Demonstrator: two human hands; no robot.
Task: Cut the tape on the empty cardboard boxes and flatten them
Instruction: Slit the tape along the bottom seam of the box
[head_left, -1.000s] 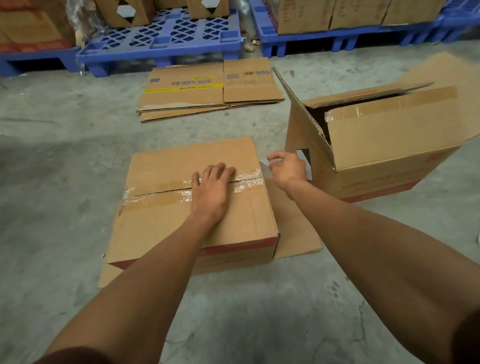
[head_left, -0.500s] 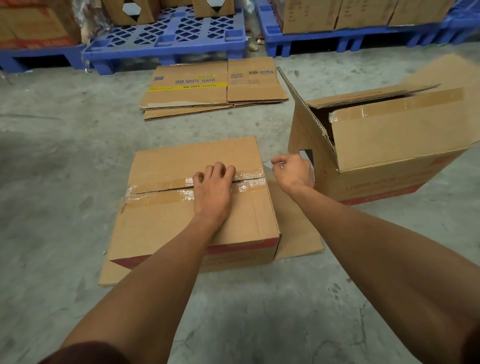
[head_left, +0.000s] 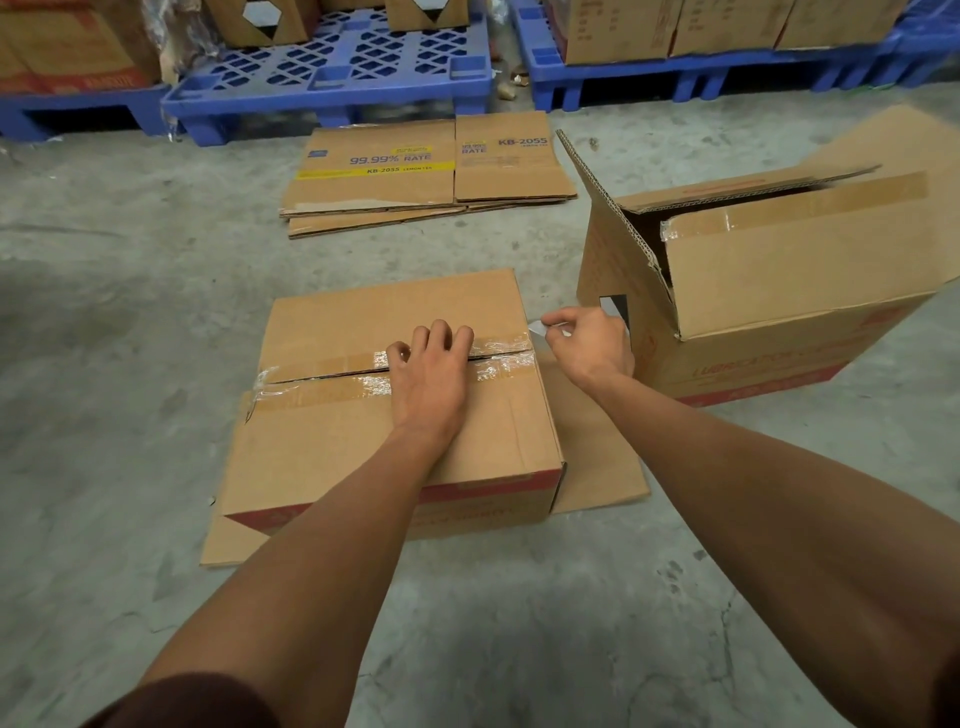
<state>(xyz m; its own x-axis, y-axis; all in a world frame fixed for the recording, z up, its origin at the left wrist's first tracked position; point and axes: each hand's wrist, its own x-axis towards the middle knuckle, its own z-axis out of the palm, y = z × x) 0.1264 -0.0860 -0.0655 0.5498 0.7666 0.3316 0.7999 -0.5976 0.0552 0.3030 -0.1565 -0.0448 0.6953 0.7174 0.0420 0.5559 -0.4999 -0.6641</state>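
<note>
A taped box (head_left: 384, 410) sits on the concrete floor (head_left: 104, 364) in front of the person, its flaps closed and a strip of clear tape (head_left: 498, 358) running along the centre seam. The seam shows a dark gap along much of its length, and the tape is crinkled at both ends. Under the box lies a flat sheet of cardboard (head_left: 597, 457), sticking out on the right and at the near left corner.

The left hand (head_left: 428, 379) lies palm down on the lid, fingers curled over the seam and pressing on the far flap; it grips nothing. The right hand (head_left: 587, 343) is closed in a pinch around a small blade (head_left: 537, 328) (only its pale tip shows past the fingers), held at the right end of the seam, just at the box's far right corner. Whether the tip touches the tape cannot be told.

To the right stands an open box (head_left: 779, 291), tilted, with its flaps up and loose tape on one flap; a cut-out handle hole shows in its near side just behind the right hand. Farther back, a stack of flattened boxes (head_left: 426, 176) lies on the floor, printed "99.99% RATE" and "KB-2055". Behind them are blue pallets (head_left: 332, 67) loaded with more cartons.
</note>
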